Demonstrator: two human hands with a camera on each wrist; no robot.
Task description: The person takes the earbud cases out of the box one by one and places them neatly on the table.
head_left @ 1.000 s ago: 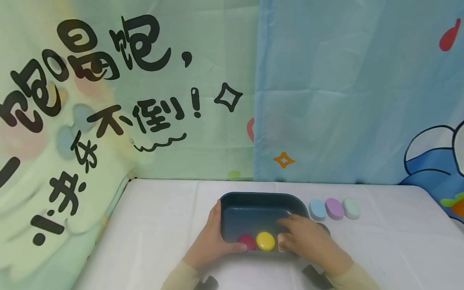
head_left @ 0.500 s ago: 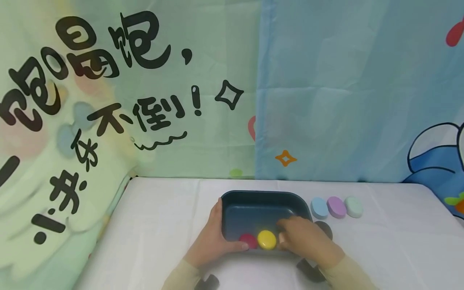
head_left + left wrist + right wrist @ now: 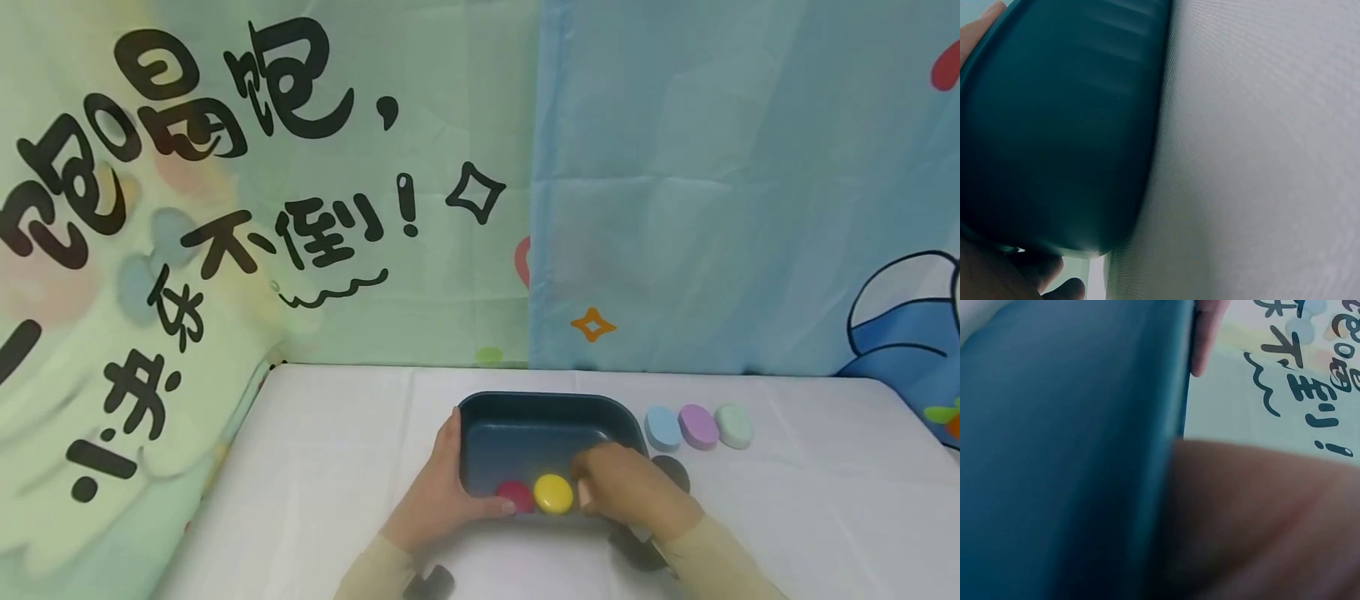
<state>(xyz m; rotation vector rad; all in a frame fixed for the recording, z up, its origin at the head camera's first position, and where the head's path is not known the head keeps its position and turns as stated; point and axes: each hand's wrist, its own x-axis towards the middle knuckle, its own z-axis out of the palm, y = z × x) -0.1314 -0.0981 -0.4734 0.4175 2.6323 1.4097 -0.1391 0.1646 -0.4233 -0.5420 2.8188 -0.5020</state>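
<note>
A dark blue rectangular tray [image 3: 525, 435] stands on the white-covered table; its outer wall [image 3: 1060, 131] fills much of the left wrist view. My left hand [image 3: 442, 490] grips the tray's left end, fingers along the side and thumb over the front rim, by a red disc [image 3: 515, 496]. Beside that, a yellow disc [image 3: 553, 494] leans at the tray's front wall. My right hand [image 3: 626, 483] reaches into the right part of the tray with curled fingers. They pinch a pale peach piece [image 3: 584, 497], mostly hidden by the hand. In the right wrist view the tray wall is blurred.
To the right of the tray, a blue disc [image 3: 663, 428], a purple disc [image 3: 699, 427] and a mint disc [image 3: 734, 426] lie in a row on the table [image 3: 817, 500]. A printed curtain [image 3: 720, 192] hangs behind.
My right hand has turned and curled in, so the pale peach piece under its fingers is more covered now. The left hand keeps its grip. The whole view has shifted slightly.
</note>
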